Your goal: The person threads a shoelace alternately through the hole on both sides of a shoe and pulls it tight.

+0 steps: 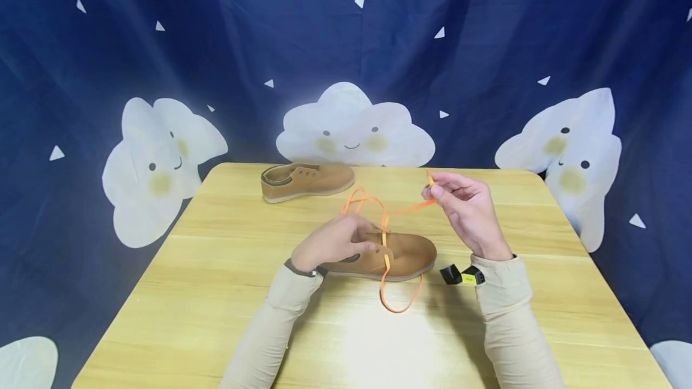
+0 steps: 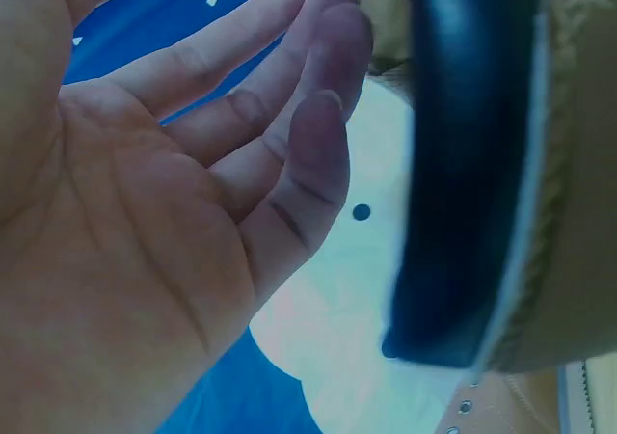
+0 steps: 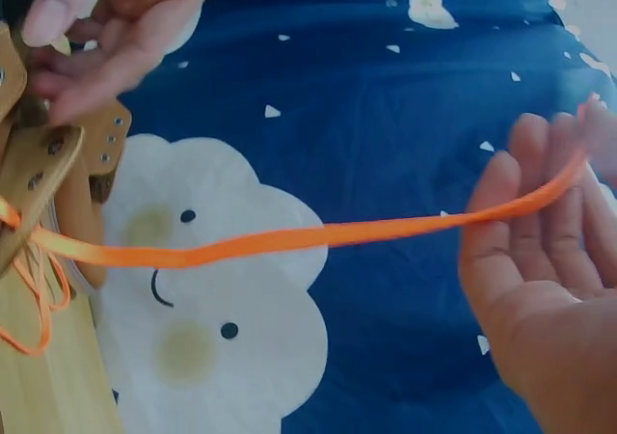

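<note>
A brown shoe [image 1: 413, 251] lies on the table, toe to the right, with an orange shoelace [image 1: 409, 209] threaded through its front eyelets. My left hand [image 1: 337, 238] is over the shoe's opening, beside the eyelet flaps; its fingers are loosely bent and the palm holds nothing in the left wrist view. Whether its fingertips touch a flap is hard to tell. Up and to the right, my right hand [image 1: 469, 209] pinches the lace near one end between thumb and fingers. The lace [image 3: 260, 244] runs taut from the shoe to that hand in the right wrist view.
Behind, a second brown shoe [image 1: 324, 180] without a lace stands near the far edge of the wooden table [image 1: 216, 317]. A loop of lace hangs in front of the near shoe, and more lace lies behind it. A blue cloud-printed curtain [image 1: 346, 35] surrounds the table.
</note>
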The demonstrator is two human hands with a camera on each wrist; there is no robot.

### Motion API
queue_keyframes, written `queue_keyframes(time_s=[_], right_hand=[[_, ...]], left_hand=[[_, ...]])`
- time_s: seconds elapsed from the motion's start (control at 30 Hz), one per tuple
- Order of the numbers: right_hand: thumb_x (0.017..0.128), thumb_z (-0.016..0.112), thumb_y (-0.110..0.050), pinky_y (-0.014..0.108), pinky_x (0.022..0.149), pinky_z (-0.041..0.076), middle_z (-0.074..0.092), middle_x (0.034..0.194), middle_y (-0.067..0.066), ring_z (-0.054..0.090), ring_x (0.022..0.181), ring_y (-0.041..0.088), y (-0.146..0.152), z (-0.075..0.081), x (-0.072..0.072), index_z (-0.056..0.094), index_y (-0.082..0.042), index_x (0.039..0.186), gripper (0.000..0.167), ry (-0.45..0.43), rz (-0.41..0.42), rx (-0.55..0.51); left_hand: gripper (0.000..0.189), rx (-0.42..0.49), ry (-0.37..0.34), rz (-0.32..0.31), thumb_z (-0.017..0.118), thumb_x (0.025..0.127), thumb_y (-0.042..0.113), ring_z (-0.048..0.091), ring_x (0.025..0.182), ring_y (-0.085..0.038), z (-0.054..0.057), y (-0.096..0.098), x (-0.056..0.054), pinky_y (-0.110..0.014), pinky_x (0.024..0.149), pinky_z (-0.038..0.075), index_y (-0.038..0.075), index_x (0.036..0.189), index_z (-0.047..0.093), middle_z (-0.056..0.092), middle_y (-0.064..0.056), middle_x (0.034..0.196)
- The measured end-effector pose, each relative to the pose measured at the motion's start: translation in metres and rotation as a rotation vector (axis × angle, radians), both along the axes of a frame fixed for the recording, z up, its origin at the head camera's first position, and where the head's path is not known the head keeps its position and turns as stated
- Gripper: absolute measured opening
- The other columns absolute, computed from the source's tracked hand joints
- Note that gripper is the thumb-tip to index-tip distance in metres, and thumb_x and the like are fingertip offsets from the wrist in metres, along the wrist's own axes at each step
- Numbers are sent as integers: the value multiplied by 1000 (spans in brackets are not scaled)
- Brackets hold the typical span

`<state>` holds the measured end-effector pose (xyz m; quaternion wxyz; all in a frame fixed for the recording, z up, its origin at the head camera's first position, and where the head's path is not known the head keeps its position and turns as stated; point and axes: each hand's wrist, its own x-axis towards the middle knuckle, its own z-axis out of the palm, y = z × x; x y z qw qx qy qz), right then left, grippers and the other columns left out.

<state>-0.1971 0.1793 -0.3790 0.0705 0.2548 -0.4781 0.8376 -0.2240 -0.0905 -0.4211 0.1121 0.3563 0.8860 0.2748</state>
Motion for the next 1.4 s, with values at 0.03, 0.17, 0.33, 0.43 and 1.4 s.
queue_keyframes(time_s=[0.03,0.17,0.33,0.43,1.4], right_hand=[[95,55,20,27,89,61,80,93,8,76,87,18,1,0,0,75,2,113,32,-4,1,31],[95,57,18,26,87,61,79,91,6,74,85,16,4,0,1,76,2,107,27,-11,-22,143],[95,60,15,23,72,57,77,88,2,68,77,13,8,2,2,75,2,100,21,-19,-88,249],[94,65,11,21,66,53,75,87,-1,64,74,10,9,2,3,73,6,97,10,-10,-135,348],[82,78,-5,20,54,40,62,63,-14,46,57,3,-38,-22,7,77,-16,68,18,203,-123,1472]], left_hand=[[27,-8,-9,-6,73,98,26,66,83,-10,-1,1,-1,-27,77,56,6,115,73,74,0,95],[15,-28,-26,-25,73,97,22,60,75,-9,-2,3,0,-25,71,53,9,105,74,70,2,85],[12,-29,-36,-40,74,96,18,53,69,-8,-5,4,-1,-21,63,46,10,105,75,64,4,79],[11,-30,-39,-50,74,97,18,47,64,-7,-9,5,-2,-20,59,39,10,104,76,57,5,74],[7,-34,-90,-33,70,97,8,58,73,-11,-8,9,-1,-24,69,50,6,103,73,74,-3,88]])
